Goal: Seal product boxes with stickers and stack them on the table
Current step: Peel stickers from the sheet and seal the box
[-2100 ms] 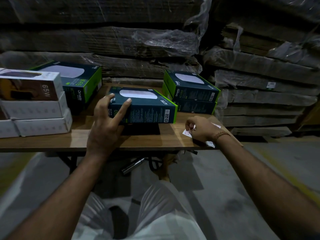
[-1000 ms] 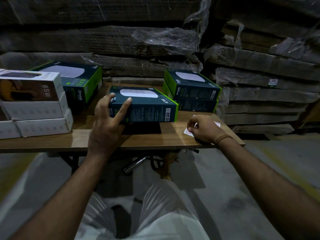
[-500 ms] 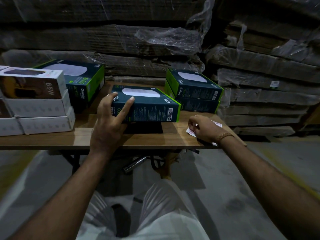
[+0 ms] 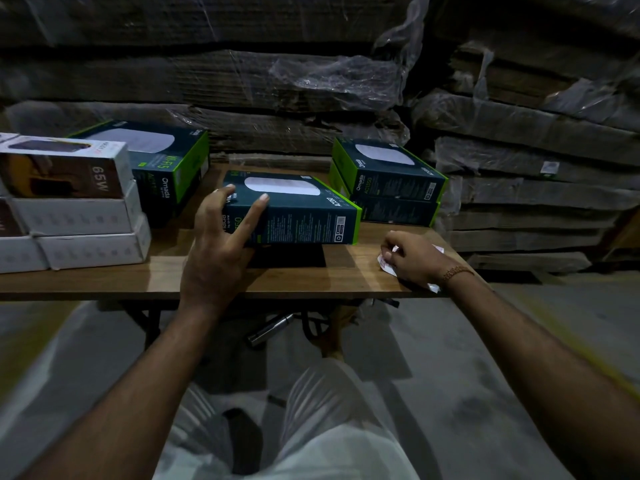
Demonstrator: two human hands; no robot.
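Your left hand [image 4: 216, 258] grips the near left corner of a dark green box [image 4: 294, 211]. The thumb hooks over the top left edge, the index finger lies stretched up the near side to the top edge, and the other fingers curl beneath, so the box's near edge tilts slightly up off the table [image 4: 311, 275]. The box lies flat-side up in the middle of the table, with a pale oval picture on top and small print on its near side.

Your right hand [image 4: 414, 256] rests near the table's right front corner, well to the right of the box. Its fingers are curled together and pinch at a white sticker sheet [image 4: 386, 266] with red marks, which lies flat under the hand. A bracelet [image 4: 455, 272] circles that wrist.

Just beyond the held box, on the far right, two matching green boxes [image 4: 391, 183] sit stacked one on the other. At the far left stands another green box [image 4: 156, 161], larger in view. Beside it, at the left edge, is a pile of white boxes [image 4: 76, 216]; the top one reads 65W.

Behind the table rise stacks of flattened cardboard [image 4: 242, 81] wrapped in clear plastic film. Below the table's near edge you see your pale striped trousers [image 4: 311, 427] and a grey concrete floor [image 4: 467, 375].
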